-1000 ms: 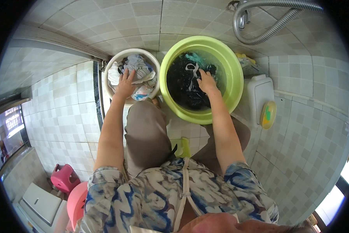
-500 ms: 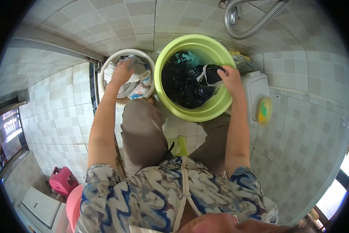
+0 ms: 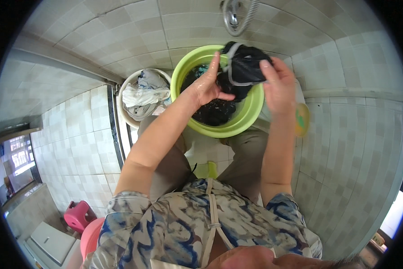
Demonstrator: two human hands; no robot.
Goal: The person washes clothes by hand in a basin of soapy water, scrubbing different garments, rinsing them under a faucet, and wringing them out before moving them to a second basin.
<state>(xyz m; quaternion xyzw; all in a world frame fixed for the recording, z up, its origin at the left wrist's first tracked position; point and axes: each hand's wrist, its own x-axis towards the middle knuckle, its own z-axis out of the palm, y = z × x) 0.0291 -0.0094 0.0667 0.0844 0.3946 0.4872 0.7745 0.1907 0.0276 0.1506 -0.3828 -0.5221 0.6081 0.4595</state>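
A wet black garment with a light grey band is lifted above the green tub. My right hand pinches its right side between thumb and fingers. Beside its left edge, over the tub, my left hand has its thumb and fingers spread, with nothing gripped. Below, dark wet laundry lies in water in the tub, with a bit of teal cloth at its far side, partly hidden by my left hand.
Left of the tub stands a white basin with light-coloured clothes. A metal shower hose hangs on the far tiled wall. A yellow oval dish sits at the right. A pink stool stands at lower left.
My left hand has left the white basin and moved right, over the green tub. My right hand has raised the black garment out of the water. The view has shifted slightly.
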